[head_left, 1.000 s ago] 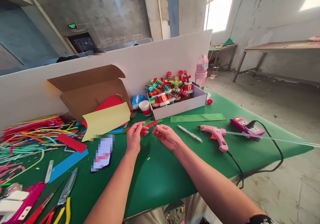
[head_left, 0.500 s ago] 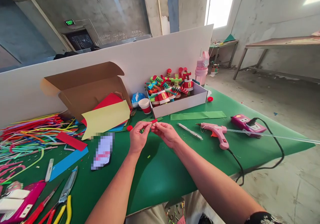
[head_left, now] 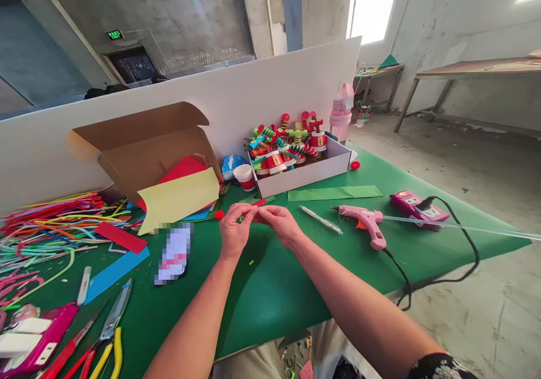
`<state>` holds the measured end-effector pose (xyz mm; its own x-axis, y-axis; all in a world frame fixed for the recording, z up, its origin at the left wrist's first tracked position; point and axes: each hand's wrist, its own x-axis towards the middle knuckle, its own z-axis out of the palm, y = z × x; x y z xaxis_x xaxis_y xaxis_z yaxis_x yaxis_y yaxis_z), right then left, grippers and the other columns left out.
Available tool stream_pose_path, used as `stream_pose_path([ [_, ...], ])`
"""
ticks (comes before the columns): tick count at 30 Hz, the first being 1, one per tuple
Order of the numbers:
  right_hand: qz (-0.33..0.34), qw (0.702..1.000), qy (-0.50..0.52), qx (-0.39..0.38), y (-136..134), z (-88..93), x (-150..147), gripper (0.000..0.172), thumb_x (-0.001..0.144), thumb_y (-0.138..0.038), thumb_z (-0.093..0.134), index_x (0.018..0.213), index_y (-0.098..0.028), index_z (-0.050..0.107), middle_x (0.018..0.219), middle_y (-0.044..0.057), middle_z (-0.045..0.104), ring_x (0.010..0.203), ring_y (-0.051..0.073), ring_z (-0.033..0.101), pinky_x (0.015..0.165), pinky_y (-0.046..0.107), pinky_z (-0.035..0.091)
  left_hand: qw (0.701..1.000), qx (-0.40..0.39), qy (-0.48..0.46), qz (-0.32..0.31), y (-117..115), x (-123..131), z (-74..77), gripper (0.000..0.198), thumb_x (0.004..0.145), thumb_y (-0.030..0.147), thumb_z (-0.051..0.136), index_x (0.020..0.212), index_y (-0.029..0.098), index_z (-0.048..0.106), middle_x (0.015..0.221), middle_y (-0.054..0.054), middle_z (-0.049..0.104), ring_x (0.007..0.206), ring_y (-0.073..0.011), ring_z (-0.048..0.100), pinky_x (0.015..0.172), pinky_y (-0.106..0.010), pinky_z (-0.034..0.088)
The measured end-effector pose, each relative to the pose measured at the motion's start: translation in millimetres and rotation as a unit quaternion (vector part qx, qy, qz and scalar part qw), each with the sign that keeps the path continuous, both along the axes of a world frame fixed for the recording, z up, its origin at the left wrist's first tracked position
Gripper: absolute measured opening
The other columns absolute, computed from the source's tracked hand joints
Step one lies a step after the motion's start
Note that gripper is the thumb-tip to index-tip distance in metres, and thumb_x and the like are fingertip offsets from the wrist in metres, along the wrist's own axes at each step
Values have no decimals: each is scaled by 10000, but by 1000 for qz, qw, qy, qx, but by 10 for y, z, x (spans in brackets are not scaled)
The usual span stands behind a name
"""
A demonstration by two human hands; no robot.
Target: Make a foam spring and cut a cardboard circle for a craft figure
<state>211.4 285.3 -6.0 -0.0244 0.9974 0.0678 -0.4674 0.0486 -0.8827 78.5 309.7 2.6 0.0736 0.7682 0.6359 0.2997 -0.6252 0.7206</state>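
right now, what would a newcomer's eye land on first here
Probably the white box at the back of the green table, heaped with bright craft figures. Next, the left hand and right hand meeting mid-table, fingers pinching a small green piece. Coloured pipe cleaners sprawl at the left edge; a pink glue gun lies to the right.

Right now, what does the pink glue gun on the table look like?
The glue gun looks like pink plastic, with an orange trigger and a thin nozzle pointing toward the pen. It lies on its side on the green table. A clear glue stick sticks out behind it, and a black cord leaves its handle.
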Motion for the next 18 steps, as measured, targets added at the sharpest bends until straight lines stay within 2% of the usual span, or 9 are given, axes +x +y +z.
stream_pose_path([
  [3,-128,988,-87,7,19,12,50,311,661,-497,737,629,-189,709,713,42,711,764,202,645,853,379,480,996,-42,-57,53,69,-78,-5,191,813,371,643,745,197,679,726,-6,669,695,-147,620,687,-274,522],
  [5,-217,963,-157,28,18,20,85,295,714,-456,694,569,-200,678,806,62,724,882,235,646,914,400,450,995,-34,-56,70,129,-162,15,196,821,369,618,776,192,689,827,-30,684,737,-152,627,700,-280,527],
  [8,-278,922,-256,89,0,33,116,141,702,-357,710,762,-233,740,1141,72,686,1148,268,563,1015,406,385,998,5,28,61,195,-259,44,199,825,334,595,919,210,720,1055,-67,674,812,-156,628,739,-296,535],
  [9,-277,915,-273,102,-5,35,121,198,693,-342,717,864,-246,743,1194,65,663,1167,263,551,1011,395,389,996,14,65,51,202,-269,46,197,823,326,598,926,216,725,1042,-68,680,815,-160,628,747,-301,536],
  [11,-266,917,-284,94,-5,32,134,221,730,-387,685,885,-236,730,1053,56,701,1030,239,607,925,358,438,990,9,142,3,184,-252,37,175,830,319,594,857,221,737,894,-58,705,791,-172,635,751,-311,542],
  [12,-264,919,-283,74,2,25,144,233,772,-437,636,797,-220,716,886,46,708,900,219,627,854,336,459,982,-4,184,-40,158,-229,31,176,835,309,585,820,226,740,829,-52,711,789,-180,645,759,-316,548],
  [13,-269,921,-278,49,13,15,157,323,815,-487,570,696,-208,682,718,30,670,767,196,614,778,316,465,970,-21,227,-88,121,-203,29,185,839,287,569,808,234,744,815,-50,721,803,-187,658,775,-323,554],
  [15,-294,920,-258,9,45,-7,186,461,867,-555,447,614,-206,609,542,3,559,600,162,536,660,289,442,935,-54,303,-177,13,-155,49,235,829,212,527,864,248,756,937,-57,746,904,-201,680,838,-343,559],
  [18,-309,923,-227,5,90,-30,209,451,869,-591,411,712,-214,605,533,-16,531,533,141,470,589,270,405,870,-97,375,-307,-196,-142,145,371,783,103,474,944,273,762,1124,-38,724,1058,-204,665,922,-343,542],
])
